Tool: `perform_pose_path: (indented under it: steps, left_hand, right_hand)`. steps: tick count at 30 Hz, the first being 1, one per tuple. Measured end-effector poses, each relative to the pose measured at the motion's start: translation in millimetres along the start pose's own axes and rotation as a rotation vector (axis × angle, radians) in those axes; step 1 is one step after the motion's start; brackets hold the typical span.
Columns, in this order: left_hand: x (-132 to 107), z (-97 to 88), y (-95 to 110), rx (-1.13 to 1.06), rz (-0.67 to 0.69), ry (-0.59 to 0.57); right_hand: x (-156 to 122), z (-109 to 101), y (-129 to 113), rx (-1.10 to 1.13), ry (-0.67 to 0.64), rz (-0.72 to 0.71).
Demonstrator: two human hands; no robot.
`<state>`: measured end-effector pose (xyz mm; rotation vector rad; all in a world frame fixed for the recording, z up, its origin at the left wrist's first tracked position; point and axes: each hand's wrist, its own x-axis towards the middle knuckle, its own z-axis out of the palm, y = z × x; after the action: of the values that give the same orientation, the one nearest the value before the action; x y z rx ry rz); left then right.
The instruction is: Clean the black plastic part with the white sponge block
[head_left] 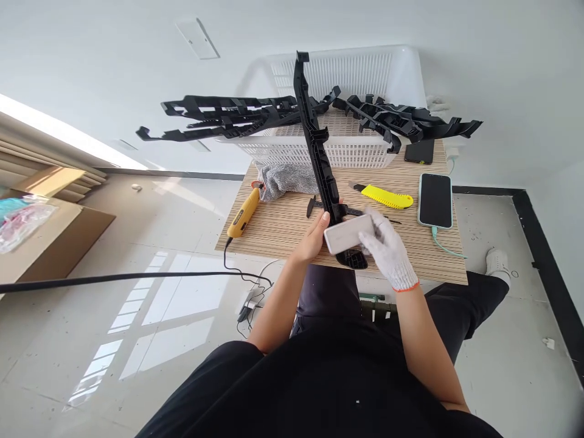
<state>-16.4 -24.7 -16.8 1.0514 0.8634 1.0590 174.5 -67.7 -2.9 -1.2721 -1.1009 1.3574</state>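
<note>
clear: table (283, 228) left | blocked: black bracket (314, 140) centre, basket (401, 79) behind, phone (435, 199) right

The right hand (387, 248) wears a white knitted glove (393, 258) with an orange-red hem at the wrist. The left hand (314, 236) is ungloved. Black top (328, 389), black trousers (465, 304), unsleeved forearms, one white shoe (497, 261).

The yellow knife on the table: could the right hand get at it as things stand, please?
Probably yes: the yellow knife lies uncovered just beyond the gloved right hand, with nothing between them, though that hand's fingers grip a white block.
</note>
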Motion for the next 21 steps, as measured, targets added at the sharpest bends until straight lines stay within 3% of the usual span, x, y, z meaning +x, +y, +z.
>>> perform_pose_path:
  steps: [2,7,12,16,21]
  left_hand:
    - [-1,-0.3,1,0.020,0.015,-0.024]
    - [-1,-1.9,1,0.057,0.043,-0.021]
    - [-3,-1.1,2,0.001,0.010,-0.052]
    - [-3,1.0,4,0.006,0.009,-0.031]
    - [-3,1.8,4,-0.040,-0.031,-0.023]
  right_hand:
    - [-1,0,-2,-0.009,-0.030,0.024]
    - [-5,0,-3,-0.099,0.147,0.000]
    - [-6,8,3,-0.269,0.088,-0.118]
    - [-6,7,7,-0.187,0.235,-0.103]
    - [-8,1,8,-0.272,0.092,-0.126]
